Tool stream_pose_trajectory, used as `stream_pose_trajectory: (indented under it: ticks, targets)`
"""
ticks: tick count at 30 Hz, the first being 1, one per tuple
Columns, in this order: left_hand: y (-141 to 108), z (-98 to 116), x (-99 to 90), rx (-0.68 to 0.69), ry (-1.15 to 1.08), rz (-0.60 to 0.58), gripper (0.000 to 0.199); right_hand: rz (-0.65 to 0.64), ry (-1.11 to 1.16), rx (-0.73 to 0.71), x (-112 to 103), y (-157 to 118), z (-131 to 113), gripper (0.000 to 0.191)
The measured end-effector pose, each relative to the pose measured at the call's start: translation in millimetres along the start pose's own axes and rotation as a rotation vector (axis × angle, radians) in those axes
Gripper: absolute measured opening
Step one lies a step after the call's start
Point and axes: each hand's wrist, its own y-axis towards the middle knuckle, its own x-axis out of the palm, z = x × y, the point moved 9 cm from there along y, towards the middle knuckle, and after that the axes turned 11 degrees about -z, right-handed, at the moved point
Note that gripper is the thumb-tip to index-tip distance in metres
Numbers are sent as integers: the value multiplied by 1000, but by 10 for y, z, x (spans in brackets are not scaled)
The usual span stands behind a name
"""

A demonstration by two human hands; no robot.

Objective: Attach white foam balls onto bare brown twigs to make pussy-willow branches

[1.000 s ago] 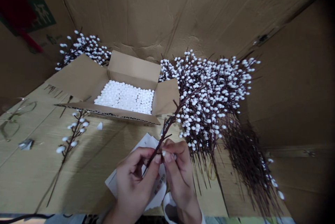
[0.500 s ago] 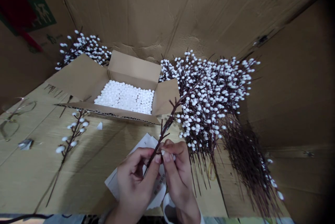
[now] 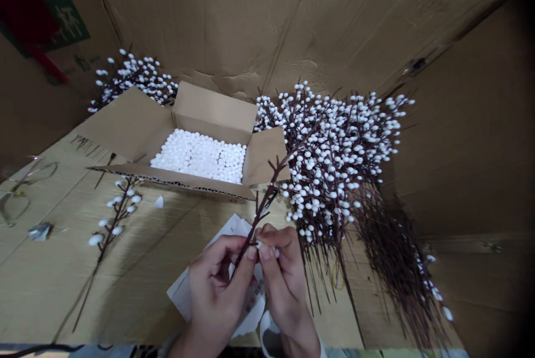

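My left hand [image 3: 219, 282] pinches a brown artificial twig [image 3: 264, 200] between thumb and fingers, its bare upper end slanting up to the right. Close beside it my right hand [image 3: 282, 274] is closed on small white berries [image 3: 273, 251], one of them held against a short side stub of the twig. How many berries lie in those fingers I cannot tell. Beyond the hands stands an open cardboard box [image 3: 215, 107] of loose white berries [image 3: 200, 154]. A finished-looking berry twig [image 3: 111, 230] lies to the left.
A large pile of berry twigs [image 3: 334, 151] lies right of the box, with a bundle of brown stems [image 3: 397, 257] beside it. More berry twigs [image 3: 131, 76] sit behind the box. Under my hands is printed paper [image 3: 184, 294]. Cardboard walls [image 3: 234, 18] enclose the table.
Almost nothing differs. My right fingers have shifted slightly left against the twig's side stub, with the white berry brought closer to it.
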Motion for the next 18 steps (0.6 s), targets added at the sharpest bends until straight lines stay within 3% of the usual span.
stream_pose_trajectory:
  ticks: [7, 13, 18]
  targets:
    - [7, -83, -18, -47, -131, 22, 12, 66, 140, 78, -34, -11, 122, 9]
    - [29, -146, -80, -95, -64, 7, 23, 112, 267, 71, -59, 62, 150, 19]
    - [24, -132, -101, -59, -31, -38, 25, 151, 367, 143, -120, 123, 177, 33]
